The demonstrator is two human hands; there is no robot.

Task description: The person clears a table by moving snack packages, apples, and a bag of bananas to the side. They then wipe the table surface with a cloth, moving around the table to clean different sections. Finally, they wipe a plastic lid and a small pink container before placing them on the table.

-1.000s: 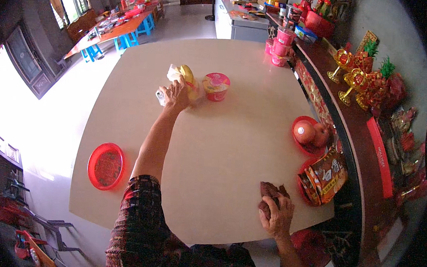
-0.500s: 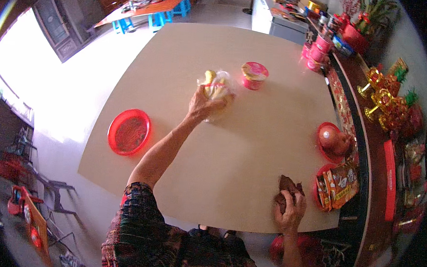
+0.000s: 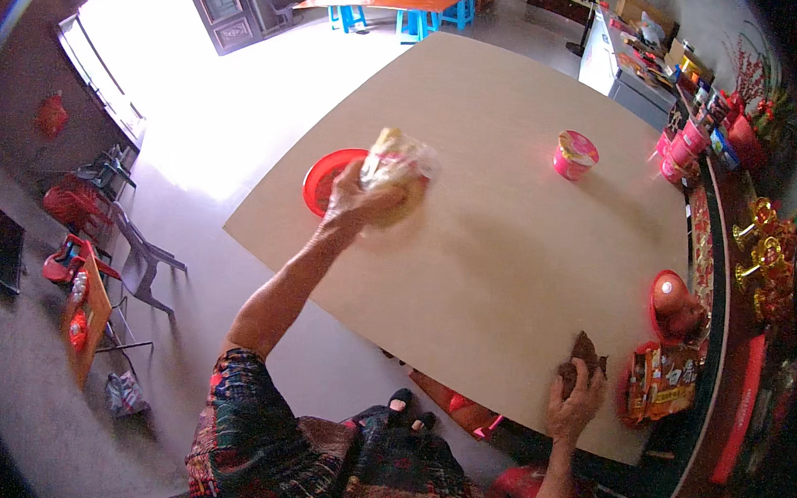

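head | left hand [image 3: 351, 205] grips clear food bag [image 3: 399, 171] above red plate [image 3: 325, 179] | right hand [image 3: 576, 401] clutches brown lump [image 3: 584, 352] at table [image 3: 508, 256] edge

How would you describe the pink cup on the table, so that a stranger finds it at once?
On the large beige table, look toward the far right side. The pink cup stands there alone, a small round tub with a sealed lid, unlike the flat red plate at the left edge.
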